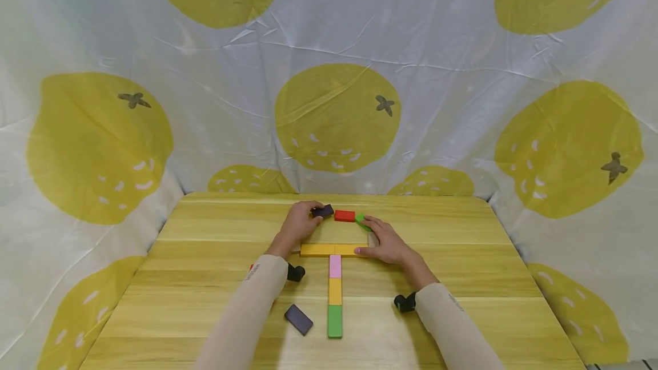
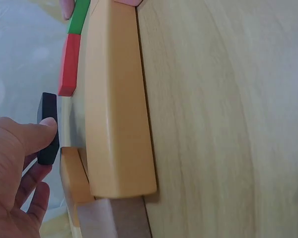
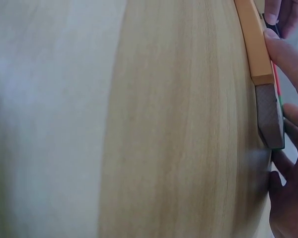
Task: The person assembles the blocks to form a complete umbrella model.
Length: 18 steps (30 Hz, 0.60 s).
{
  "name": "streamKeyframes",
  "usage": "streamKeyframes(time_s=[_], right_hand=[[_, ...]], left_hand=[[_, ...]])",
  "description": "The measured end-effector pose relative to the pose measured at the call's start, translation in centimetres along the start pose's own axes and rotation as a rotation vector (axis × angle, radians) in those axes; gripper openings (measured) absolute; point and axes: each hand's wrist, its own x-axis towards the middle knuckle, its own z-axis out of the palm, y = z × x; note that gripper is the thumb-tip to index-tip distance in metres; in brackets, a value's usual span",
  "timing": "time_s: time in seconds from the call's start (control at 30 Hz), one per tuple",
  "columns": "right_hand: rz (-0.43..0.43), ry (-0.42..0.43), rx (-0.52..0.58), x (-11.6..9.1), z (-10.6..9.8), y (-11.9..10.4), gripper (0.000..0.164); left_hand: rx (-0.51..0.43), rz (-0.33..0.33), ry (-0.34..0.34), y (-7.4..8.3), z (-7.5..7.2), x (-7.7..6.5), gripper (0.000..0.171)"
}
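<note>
My left hand (image 1: 297,225) pinches a black block (image 1: 324,210) between thumb and fingers at the far side of the table. In the left wrist view that block (image 2: 48,136) stands apart from the red block (image 2: 69,64). On the table, the red block (image 1: 344,216) has a green block (image 1: 361,221) at its right end. My right hand (image 1: 389,244) touches the green block with its fingers, while its thumb rests by the right end of a row of yellow-orange blocks (image 1: 317,250). A grey-brown block (image 3: 270,114) lies under this spread hand.
Below the yellow-orange row runs a stem of pink (image 1: 335,266), yellow (image 1: 335,291) and green (image 1: 335,322) blocks. A loose dark block (image 1: 299,320) lies to its left on the wooden table (image 1: 195,301). Behind hangs a lemon-print cloth (image 1: 437,130).
</note>
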Motion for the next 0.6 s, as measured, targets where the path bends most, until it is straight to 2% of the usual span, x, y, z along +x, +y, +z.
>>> streamKeyframes(time_s=[0.6], right_hand=[[-0.003,-0.008,0.013,0.09,0.10,0.20,0.094]], left_hand=[[0.024,-0.033,-0.044,-0.19,0.37,0.26,0.028]])
